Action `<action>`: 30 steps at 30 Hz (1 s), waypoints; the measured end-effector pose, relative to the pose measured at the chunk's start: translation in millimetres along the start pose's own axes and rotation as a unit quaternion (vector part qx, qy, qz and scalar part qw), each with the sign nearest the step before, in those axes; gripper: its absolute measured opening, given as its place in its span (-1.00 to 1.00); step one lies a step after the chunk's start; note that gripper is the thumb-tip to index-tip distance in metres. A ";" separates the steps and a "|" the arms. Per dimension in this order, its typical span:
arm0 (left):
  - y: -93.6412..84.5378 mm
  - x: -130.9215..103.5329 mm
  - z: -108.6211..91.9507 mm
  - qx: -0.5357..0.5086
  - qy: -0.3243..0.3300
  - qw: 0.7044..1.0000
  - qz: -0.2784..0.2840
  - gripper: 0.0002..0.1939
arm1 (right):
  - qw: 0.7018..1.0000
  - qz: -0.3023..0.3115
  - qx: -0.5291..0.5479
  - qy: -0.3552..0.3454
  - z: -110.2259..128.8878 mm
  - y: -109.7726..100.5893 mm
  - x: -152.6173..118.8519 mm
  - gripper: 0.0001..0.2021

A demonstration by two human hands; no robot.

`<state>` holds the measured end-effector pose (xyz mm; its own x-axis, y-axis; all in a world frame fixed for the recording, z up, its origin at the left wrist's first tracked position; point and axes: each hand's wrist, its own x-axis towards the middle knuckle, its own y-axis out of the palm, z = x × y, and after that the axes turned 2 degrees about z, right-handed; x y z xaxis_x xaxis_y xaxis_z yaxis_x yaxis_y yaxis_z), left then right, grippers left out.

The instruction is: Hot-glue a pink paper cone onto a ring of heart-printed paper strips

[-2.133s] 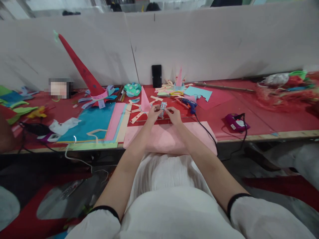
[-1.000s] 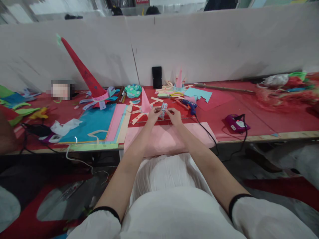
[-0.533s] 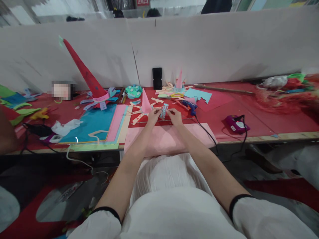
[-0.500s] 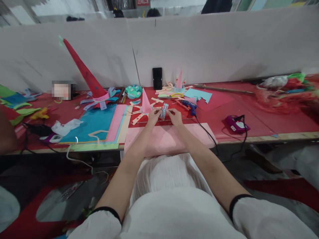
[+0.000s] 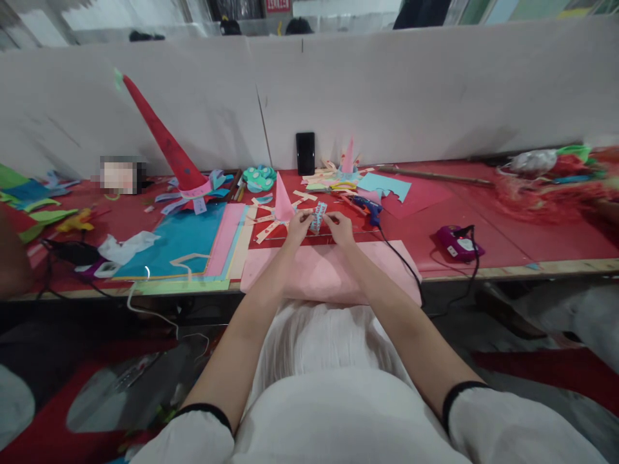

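Between my hands is a small light blue patterned strip [image 5: 318, 218], held slightly tilted above the red table top. My left hand [image 5: 300, 225] pinches its left edge with closed fingers. My right hand [image 5: 339, 227] pinches the right side, fingertips together. Just left of the strip stands a pink cone [image 5: 283, 200] with pale dotted strips [image 5: 267, 230] fanned out around its base. A blue glue gun [image 5: 371, 211] lies to the right of my right hand. Under my wrists a pink padded sheet [image 5: 319, 264] covers the table's front edge.
A tall red cone hat [image 5: 167, 138] and blue felt sheets [image 5: 181, 245] are on the left. A black phone [image 5: 305, 153] leans against the white partition [image 5: 411, 96]. Right are a purple box with a cord [image 5: 459, 243], a long stick [image 5: 435, 174] and red netting [image 5: 532, 196].
Both hands stay at nearly the same spot with the blue patterned strip between them. The view has shifted very slightly.
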<state>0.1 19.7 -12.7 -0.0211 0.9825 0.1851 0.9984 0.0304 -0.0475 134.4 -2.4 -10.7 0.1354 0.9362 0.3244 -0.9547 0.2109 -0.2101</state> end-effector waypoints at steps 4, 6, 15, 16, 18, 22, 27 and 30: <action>1.3 -1.3 -1.4 -0.008 -0.006 1.000 0.008 -0.93 | 1.000 -0.001 0.003 0.000 -1.9 -0.1 0.6 -0.75; 2.4 -3.1 -3.1 -0.011 -0.010 1.000 0.018 -0.94 | 1.000 -0.001 0.003 -0.002 -2.9 -0.2 0.7 -0.74; 5.3 -7.5 -10.5 -0.016 -0.028 0.999 0.041 -0.94 | 1.000 0.002 0.002 -0.010 -7.0 0.8 1.5 -0.69; 5.3 -7.4 -10.7 -0.016 -0.030 0.999 0.041 -0.94 | 1.000 0.003 0.002 -0.010 -7.1 0.7 1.5 -0.69; 5.3 -7.1 -10.7 -0.015 -0.033 0.999 0.039 -0.94 | 1.000 0.006 0.002 -0.011 -6.7 0.5 1.5 -0.69; 5.0 -6.6 -11.2 -0.013 -0.039 0.998 0.038 -0.94 | 1.000 0.007 0.002 -0.010 -5.2 0.4 1.1 -0.70; 5.0 -8.0 -14.5 -0.008 -0.041 0.998 0.045 -0.94 | 1.000 0.007 0.002 -0.006 -3.8 0.5 0.5 -0.71; 5.1 -10.3 -17.1 0.000 -0.042 0.998 0.054 -0.94 | 1.000 0.009 0.002 -0.005 -3.3 0.8 0.4 -0.72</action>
<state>6.2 6.6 2.0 0.0820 0.9921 0.0954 0.9951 -0.0762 -0.0629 134.6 -0.9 -13.8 0.1160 0.9369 0.3298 -0.9577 0.1936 -0.2130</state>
